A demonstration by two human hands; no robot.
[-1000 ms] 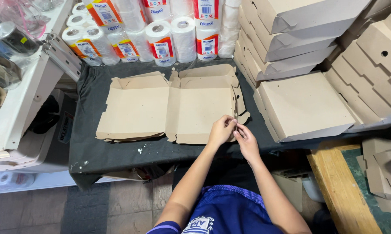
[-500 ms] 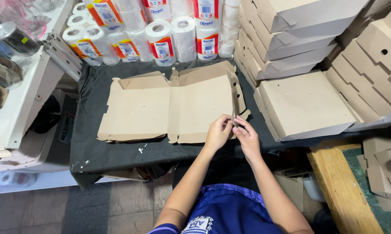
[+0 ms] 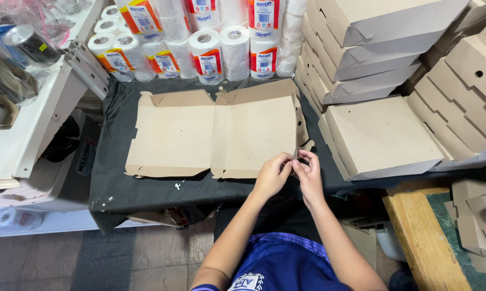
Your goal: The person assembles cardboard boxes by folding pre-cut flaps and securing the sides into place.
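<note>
Bare forearms, no sleeves reaching wrists; left hand [image 3: 272,175], right hand [image 3: 309,175] ungloved; blue-purple garment, white crest patch.

The unfolded box blank [image 3: 221,137], pinched at its near right corner by both bare hands, was plain brown cardboard, matt and slightly fibrous, with raw cut edges. Under it, the bench [image 3: 146,188] wore a dark grey cloth, dull and soft, flecked with pale specks left of the grip. Right of the grip, the folded boxes [image 3: 383,134] showed the same matt brown card. Beyond the grip, the paper rolls [image 3: 221,48] sat in glossy clear plastic film with shiny printed labels. To the near right of the grip, a plank [image 3: 423,231] was bare yellowish wood, rough-grained.
</note>
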